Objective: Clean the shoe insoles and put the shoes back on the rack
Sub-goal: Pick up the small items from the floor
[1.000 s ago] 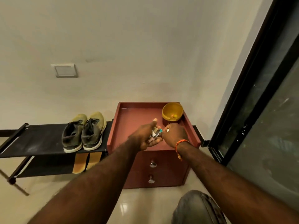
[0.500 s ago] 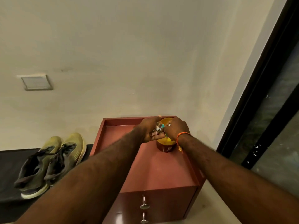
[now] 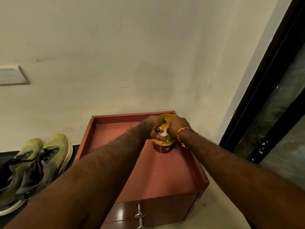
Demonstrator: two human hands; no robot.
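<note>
Cream plaster wall [image 3: 132, 55], scuffed, fills the upper view; a pale switch plate [image 3: 12, 76] sits at the left edge and a black-framed glass door [image 3: 272, 104] runs down the right.

Item 1: reddish-brown cabinet [image 3: 165, 176] against the wall, its top a lipped counter; two drawer fronts below, each with a metal knob [image 3: 140, 215].

Item 2: yellow tub [image 3: 162, 147] with a dark red label band, upright at the back right of the counter, near the corner.

Item 3: left hand [image 3: 155, 128], reaching over the tub's mouth, fingers curled down; its grip appears clenched on a small bundle of pale items [image 3: 163, 135], one with a green tip. What they are is too small to tell.

Item 4: right hand [image 3: 177, 128], orange thread band [image 3: 181, 134] at the wrist, just beside the left hand over the tub; fingers curled toward the same bundle, so its grip looks to be grasping it as well, though the fingertips are hidden.

Item 5: pair of olive-green shoes [image 3: 36, 169] with dark uppers and pale soles, side by side, toes toward the wall, on the black rack [image 3: 6, 153] left of the cabinet, well apart from both hands.
</note>
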